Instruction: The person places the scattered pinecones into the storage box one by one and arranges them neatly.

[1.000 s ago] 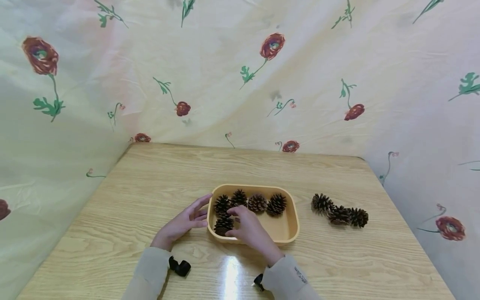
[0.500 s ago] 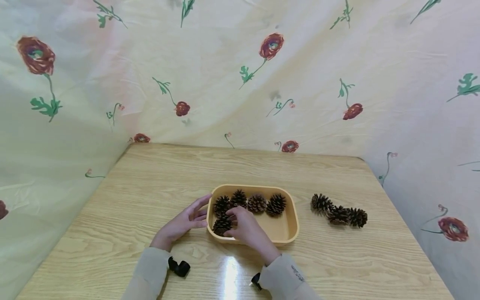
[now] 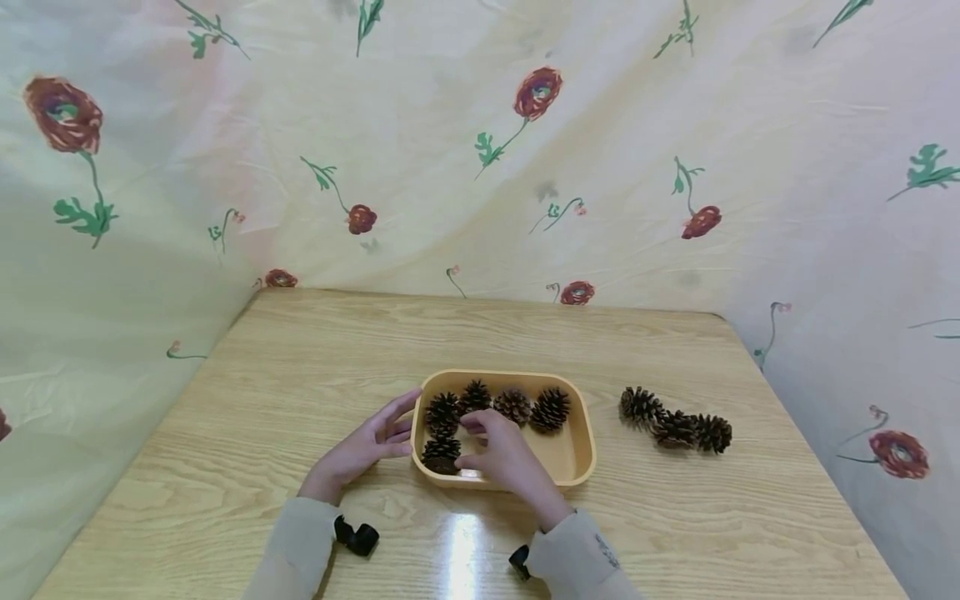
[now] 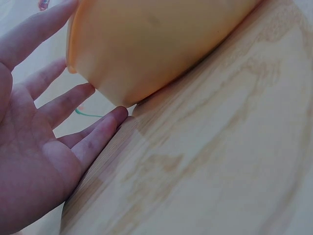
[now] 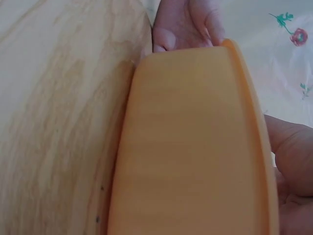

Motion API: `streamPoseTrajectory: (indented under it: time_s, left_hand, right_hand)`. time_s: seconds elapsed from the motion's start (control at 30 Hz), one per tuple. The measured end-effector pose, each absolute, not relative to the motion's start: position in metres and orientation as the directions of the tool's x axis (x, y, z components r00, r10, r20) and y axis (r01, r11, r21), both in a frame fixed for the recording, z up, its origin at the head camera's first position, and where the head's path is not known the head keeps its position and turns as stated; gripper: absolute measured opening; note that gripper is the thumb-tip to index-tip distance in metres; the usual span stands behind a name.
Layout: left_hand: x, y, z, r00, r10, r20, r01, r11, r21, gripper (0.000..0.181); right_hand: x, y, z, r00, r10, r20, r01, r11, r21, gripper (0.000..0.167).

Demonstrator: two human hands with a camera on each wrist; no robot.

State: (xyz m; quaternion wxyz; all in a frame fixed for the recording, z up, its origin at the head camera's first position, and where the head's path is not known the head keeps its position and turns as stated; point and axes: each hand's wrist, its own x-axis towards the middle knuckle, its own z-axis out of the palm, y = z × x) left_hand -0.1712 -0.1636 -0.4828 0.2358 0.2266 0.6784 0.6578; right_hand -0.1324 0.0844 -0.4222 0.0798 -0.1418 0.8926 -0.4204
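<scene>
Five pinecones [image 3: 513,406] inside the yellow tray [image 3: 558,454]; three loose pinecones [image 3: 677,430] on the worktop [image 3: 337,333], well to the right of the fingers of the right hand [image 3: 504,450]. Right fingers bent and set apart from the thumb, a gap between, no pinch visible. Just left of that thumb tip, the corner pinecone [image 3: 439,454], in the near left corner; cannot tell about light contact. Just left of the right fingertips, the left-end pinecone [image 3: 442,410]; beyond those fingers, the other three along the far wall.

Left hand [image 3: 363,442]: fingers spread and nearly straight, tips at the tray's left end, steadying by the look of it.

Just changed: right thumb and fingertips drawn slightly rightward off the corner pinecone compared with half a second ago, its brown end now clearer beside the thumb. Left fingers and loose pinecones unchanged. Likely meaning for the work: corner pinecone released, or nearly so, with its weight on the tray rather than on the fingers; loose pinecones outside the tray, untouched by either hand.
</scene>
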Motion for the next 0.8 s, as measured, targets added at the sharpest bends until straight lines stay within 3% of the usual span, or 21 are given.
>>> streamPoseTrajectory:
  time_s: [0.8]
  left_hand:
    - [-0.169, -0.164, -0.480, -0.784, 0.620, -0.026, -0.021, 0.015, 1.000, 0.084]
  right_hand:
    - [-0.112, 0.138, -0.409, -0.992, -0.121, -0.025, -0.044, 0.535, -0.844, 0.050]
